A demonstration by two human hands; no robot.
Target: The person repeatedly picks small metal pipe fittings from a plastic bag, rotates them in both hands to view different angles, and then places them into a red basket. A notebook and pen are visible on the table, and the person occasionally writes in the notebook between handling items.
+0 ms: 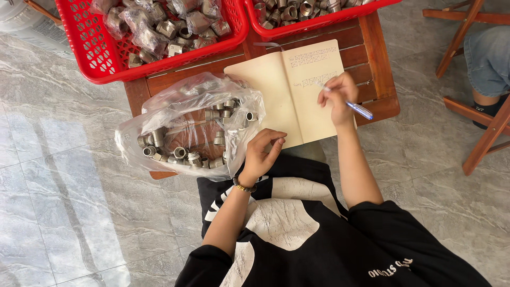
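Cream pages of an open notebook [297,90] lie on a small wooden table [380,79], seen from the head camera; the right hand [338,95] rests on the notebook's right page, fingers pinched around a blue pen [355,107] whose tip meets the paper. Just left of the notebook, the left hand [261,154] curls loosely, holding nothing, touching a clear plastic bag [186,125] of metal fittings. Beyond the notebook sit two red baskets [90,53] of similar fittings
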